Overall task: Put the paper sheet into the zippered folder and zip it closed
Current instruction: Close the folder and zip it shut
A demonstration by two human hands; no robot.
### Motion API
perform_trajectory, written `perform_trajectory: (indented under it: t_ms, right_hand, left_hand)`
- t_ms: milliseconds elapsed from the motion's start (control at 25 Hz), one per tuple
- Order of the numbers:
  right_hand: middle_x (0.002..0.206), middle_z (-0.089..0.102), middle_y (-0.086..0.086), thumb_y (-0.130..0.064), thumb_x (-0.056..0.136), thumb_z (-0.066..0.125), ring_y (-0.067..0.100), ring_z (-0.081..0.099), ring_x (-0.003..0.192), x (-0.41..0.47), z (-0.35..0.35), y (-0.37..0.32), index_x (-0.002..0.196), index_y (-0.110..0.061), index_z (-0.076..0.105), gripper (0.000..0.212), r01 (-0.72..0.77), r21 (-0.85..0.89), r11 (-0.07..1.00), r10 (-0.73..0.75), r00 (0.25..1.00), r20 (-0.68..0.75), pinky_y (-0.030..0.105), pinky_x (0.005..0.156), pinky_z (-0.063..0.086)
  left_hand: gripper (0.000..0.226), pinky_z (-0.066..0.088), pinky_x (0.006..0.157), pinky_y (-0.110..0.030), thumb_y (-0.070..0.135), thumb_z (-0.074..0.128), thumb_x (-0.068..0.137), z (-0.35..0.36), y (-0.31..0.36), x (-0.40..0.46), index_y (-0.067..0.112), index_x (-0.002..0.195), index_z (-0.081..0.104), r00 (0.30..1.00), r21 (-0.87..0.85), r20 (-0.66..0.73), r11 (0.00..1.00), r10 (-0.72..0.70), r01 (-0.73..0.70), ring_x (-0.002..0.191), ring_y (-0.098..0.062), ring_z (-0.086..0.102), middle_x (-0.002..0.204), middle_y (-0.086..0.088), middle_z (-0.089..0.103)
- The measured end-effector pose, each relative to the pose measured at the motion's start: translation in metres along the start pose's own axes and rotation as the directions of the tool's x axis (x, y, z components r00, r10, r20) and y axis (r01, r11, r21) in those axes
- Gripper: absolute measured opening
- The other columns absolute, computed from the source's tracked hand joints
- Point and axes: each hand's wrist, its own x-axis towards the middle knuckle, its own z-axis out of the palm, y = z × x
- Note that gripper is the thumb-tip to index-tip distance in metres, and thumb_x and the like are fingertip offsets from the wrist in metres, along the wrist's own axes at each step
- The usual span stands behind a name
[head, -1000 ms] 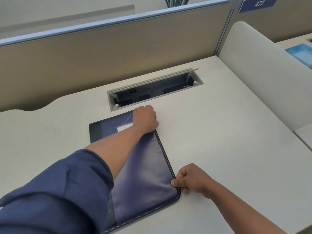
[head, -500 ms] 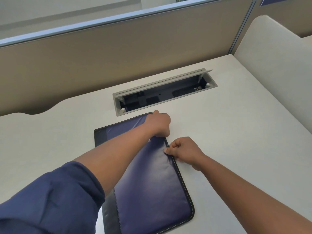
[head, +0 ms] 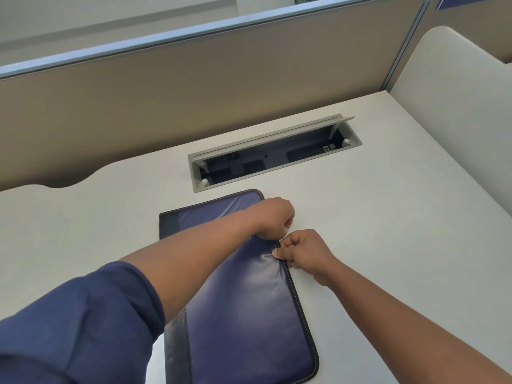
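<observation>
Now both fists' fingers point(head: 277, 253) pinch the zippered folder's point(head: 249, 314) right edge.

A pale desk point(head: 388, 217) has an open cable tray point(head: 274, 156) set into it. Tan partitions point(head: 194, 87) stand behind, a cream panel point(head: 457, 92) at right.

— Can we read anything here?

— No. We see a blue sign point(head: 465, 1) on the partition point(head: 471, 29) at the top right, but the frame's edge cuts it off and no writing shows on the visible strip.

— And inside the cable box point(head: 274, 159) sunk in the desk point(head: 388, 245)?

— We make out a small pale mark beside the sockets (too small for us to read).
</observation>
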Motion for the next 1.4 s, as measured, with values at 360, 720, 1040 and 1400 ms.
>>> perform_trajectory:
  t_ms: [360,720,1040,1400]
  right_hand:
    - [0.055,0.056,-0.001,-0.009,0.075,0.087,0.011,0.051,0.049,0.003,0.001,0.006,0.076,0.001,0.068,0.022,-0.017,0.004,1.0,0.017,1.0,-0.019,0.022,0.052,0.049]
    - [0.051,0.056,-0.006,-0.011,0.074,0.086,0.011,0.049,0.045,0.01,0.004,0.006,0.066,-0.012,0.065,0.023,-0.036,-0.053,0.998,0.033,0.998,-0.056,0.024,0.049,0.046]
    - [0.053,0.053,-0.001,-0.007,0.074,0.084,0.015,0.047,0.049,0.011,0.007,0.005,0.066,-0.012,0.062,0.024,-0.065,-0.041,0.997,0.062,0.995,-0.073,0.027,0.052,0.047]
    - [0.051,0.053,0.0,-0.006,0.077,0.083,0.013,0.046,0.043,0.01,0.01,0.003,0.069,-0.009,0.063,0.022,-0.07,-0.073,0.995,0.063,0.993,-0.102,0.024,0.046,0.044]
  left_hand:
    - [0.03,0.03,0.044,-0.028,-0.007,0.054,0.077,-0.027,-0.045,0.02,0.012,0.056,0.043,0.907,-0.042,-0.324,0.962,-0.268,0.269,0.054,-0.02,0.048,0.063,-0.004,0.044]
    - [0.014,0.034,0.044,-0.024,-0.001,0.054,0.069,-0.016,-0.106,0.011,0.009,0.061,0.048,0.583,-0.604,-0.344,0.649,-0.736,0.462,0.053,-0.018,0.048,0.061,-0.005,0.051]
    - [0.021,0.034,0.048,-0.025,0.009,0.063,0.077,0.006,-0.157,-0.056,0.015,0.065,0.047,0.429,-0.645,-0.34,0.54,-0.837,0.541,0.054,-0.015,0.046,0.065,-0.001,0.05]
    - [0.021,0.028,0.045,-0.025,-0.001,0.054,0.073,0.029,-0.199,-0.138,0.009,0.059,0.041,0.285,-0.689,-0.311,0.422,-0.907,0.589,0.052,-0.02,0.042,0.058,-0.004,0.046]
